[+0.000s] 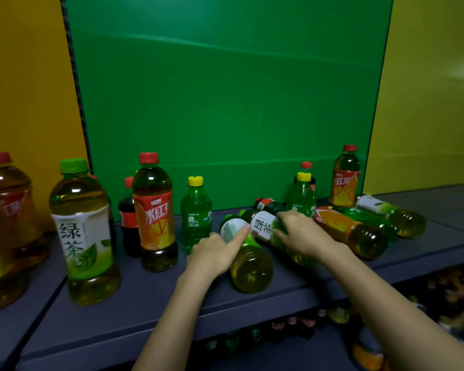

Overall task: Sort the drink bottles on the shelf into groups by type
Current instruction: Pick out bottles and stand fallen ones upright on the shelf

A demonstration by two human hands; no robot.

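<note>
While two green tea bottles are lying on their sides near the middle of the shelf [172, 303], the person is reaching for them with both arms. The right hand [303, 234] is curling its fingers over the far green tea bottle [263, 226], grasping its body beside the label. The left hand [214, 253] is lying against the near green tea bottle [248, 266] with its forefinger stretching along the white label. Its other fingers are folding out of view, so whether they are clasping the bottle is not showing. The two bottles are touching each other, with their caps pointing towards the green back panel [225, 103]. Both are looking full, so they are likely weighing noticeably in the hand and tending to roll on their round sides. The thin plastic is probably giving a little under a squeeze, and the smooth label film is likely being somewhat slippery. Taking each bottle around the middle, thumb opposite fingers, is seeming the surest hold for standing it beside the upright green tea bottle [85, 231] waiting at the left.
</note>
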